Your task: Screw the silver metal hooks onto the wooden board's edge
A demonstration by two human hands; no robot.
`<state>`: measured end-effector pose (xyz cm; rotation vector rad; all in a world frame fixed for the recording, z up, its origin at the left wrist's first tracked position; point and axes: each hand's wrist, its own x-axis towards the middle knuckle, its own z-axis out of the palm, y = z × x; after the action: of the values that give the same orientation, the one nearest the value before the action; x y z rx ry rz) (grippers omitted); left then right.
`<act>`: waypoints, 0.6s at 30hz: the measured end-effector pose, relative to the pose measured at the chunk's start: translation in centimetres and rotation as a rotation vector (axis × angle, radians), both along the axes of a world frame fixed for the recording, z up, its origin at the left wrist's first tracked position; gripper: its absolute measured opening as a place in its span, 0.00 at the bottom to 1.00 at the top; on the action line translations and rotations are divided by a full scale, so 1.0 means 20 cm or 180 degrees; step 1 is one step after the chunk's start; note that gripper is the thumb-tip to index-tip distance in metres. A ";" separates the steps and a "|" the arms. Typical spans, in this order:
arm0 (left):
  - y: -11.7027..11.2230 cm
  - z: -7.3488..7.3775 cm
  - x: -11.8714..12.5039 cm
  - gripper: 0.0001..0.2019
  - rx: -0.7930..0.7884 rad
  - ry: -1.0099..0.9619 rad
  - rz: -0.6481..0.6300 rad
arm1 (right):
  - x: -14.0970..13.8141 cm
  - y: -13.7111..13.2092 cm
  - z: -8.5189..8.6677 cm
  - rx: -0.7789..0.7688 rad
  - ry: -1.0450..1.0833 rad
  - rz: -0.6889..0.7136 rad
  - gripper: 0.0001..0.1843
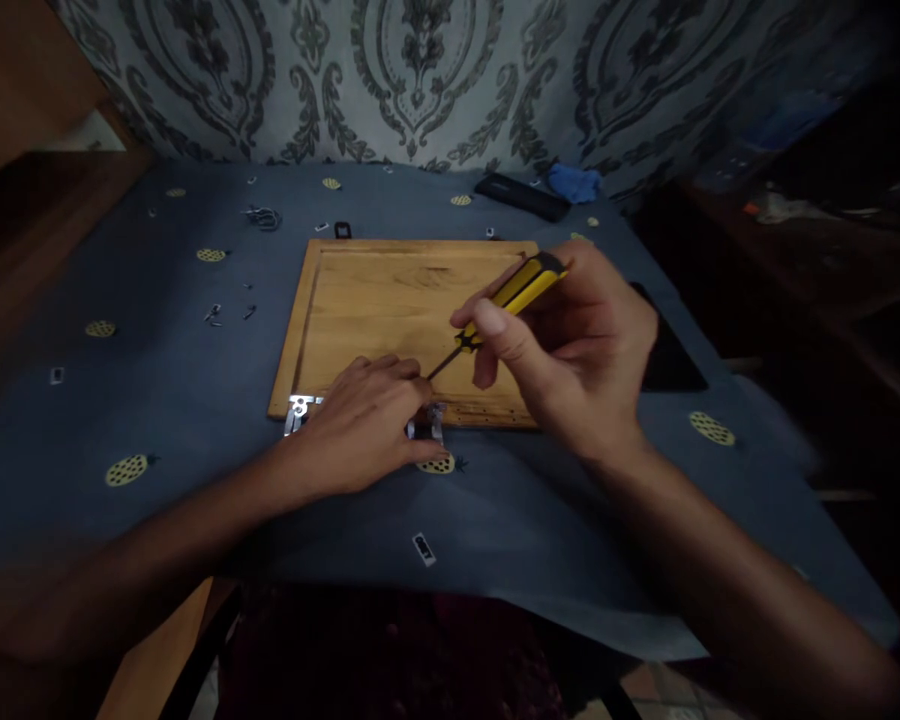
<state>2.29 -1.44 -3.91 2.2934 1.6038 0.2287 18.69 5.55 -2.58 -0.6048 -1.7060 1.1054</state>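
A wooden board [375, 310] with a grooved border lies flat on the table. Along its near edge sits a shiny metal fitting [300, 405], its middle hidden under my left hand [367, 415]. The fingers of that hand are bent over the fitting at the board's edge, with the thumb on the near side. My right hand [585, 350] grips a screwdriver [521, 290] with a yellow and black handle. Its shaft slants down to the left, and the tip ends by my left fingertips, where I cannot see what it touches.
Small metal pieces [213, 314] lie left of the board, with a bundle of dark loops [262, 216] farther back. Behind the board are a black case [523, 196] and a blue cloth [574, 183]. A dark flat object [675, 350] lies at the right. A patterned curtain [420, 80] hangs behind the table.
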 end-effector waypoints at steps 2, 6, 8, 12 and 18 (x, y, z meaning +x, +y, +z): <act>0.00 0.00 0.00 0.16 0.0001 0.0006 0.0000 | 0.02 -0.01 0.01 0.0005 0.0068 -0.0049 0.19; 0.00 0.01 0.00 0.15 -0.0053 0.0005 0.0041 | 0.04 -0.01 0.00 -0.0060 0.0211 0.0029 0.17; 0.00 0.01 0.00 0.15 -0.0067 -0.0018 0.0047 | 0.05 -0.01 -0.01 -0.0090 0.0226 0.0045 0.17; 0.00 0.01 0.00 0.15 -0.0056 -0.0020 0.0054 | 0.06 -0.01 -0.04 -0.0066 0.0162 0.0091 0.17; 0.00 0.01 0.01 0.15 -0.0041 -0.0020 0.0039 | 0.07 -0.01 -0.06 -0.0092 0.0073 0.0065 0.16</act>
<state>2.40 -1.42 -3.73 2.2716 1.6120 0.2274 20.00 5.40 -3.82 -0.5918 -1.6825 1.1490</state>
